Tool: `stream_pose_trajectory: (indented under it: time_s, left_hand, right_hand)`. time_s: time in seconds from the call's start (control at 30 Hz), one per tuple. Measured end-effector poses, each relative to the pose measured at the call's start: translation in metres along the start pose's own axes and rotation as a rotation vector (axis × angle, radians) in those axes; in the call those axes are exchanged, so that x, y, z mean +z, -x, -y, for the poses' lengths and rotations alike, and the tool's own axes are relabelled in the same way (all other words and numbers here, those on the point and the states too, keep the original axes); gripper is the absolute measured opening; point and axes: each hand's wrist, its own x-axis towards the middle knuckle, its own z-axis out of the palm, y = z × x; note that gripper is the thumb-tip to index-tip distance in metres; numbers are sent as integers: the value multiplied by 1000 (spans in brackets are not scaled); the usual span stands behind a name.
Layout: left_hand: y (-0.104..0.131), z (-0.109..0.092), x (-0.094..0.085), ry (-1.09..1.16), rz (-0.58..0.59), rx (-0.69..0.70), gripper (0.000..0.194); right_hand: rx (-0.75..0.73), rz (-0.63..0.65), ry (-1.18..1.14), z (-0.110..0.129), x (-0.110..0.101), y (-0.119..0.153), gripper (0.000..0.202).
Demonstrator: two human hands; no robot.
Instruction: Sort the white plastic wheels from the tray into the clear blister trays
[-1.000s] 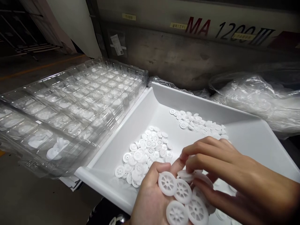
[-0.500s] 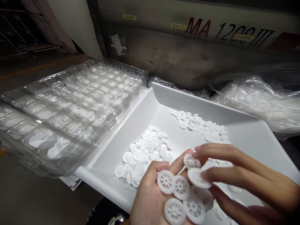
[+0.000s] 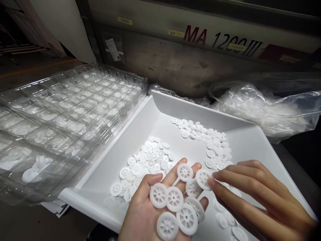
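Several white plastic gear wheels with spoked centres and toothed rims rest on the upturned palm and fingers of my left hand. That hand is held palm up above the white tray, its fingers stretched out beneath the gears. From the right, my right hand pinches the edge of one gear wheel between thumb and fingertips, just over the left fingers. Inside the tray, a pile of gears lies on the left, partly behind my left hand. A curved band of gears runs along the far and right side.
Left of the tray stands a stack of clear compartment trays with white parts in the pockets. A clear plastic bag of white material lies behind the tray on the right. At the back is a machine panel marked MA 1200 III.
Both hands have shifted left in the view, along with the tray and background. The gears in my left hand are spread further apart, and my right hand has drawn back somewhat from the palm.
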Motion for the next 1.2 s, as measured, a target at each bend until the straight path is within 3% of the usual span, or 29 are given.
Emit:
stream_pose_trajectory:
  time_s: [0.27,0.47,0.7,0.8,1.0,1.2]
  left_hand:
    - [0,3,5,15,-15,24,53]
    - [0,4,17,-17,-195,31,53]
    - [-1,5,27,11,-286,34,56]
    - [1,4,22,18,-239,30,55]
    - [2,0,1,-68,-10,30,47]
    - [0,0,1,-74,30,13,47]
  right_hand:
    - [-24,-37,22,-2,-1,-2,23]
    - [0,14,6,-1,-1,-1,30]
    - [134,-5,-34,0,2,-4,29]
    - [189,-5,-86,-1,3,-5,31]
    - [282,-87,-226,-4,3,-2,40]
    - [343,-85,-300,-7,1,-2,42]
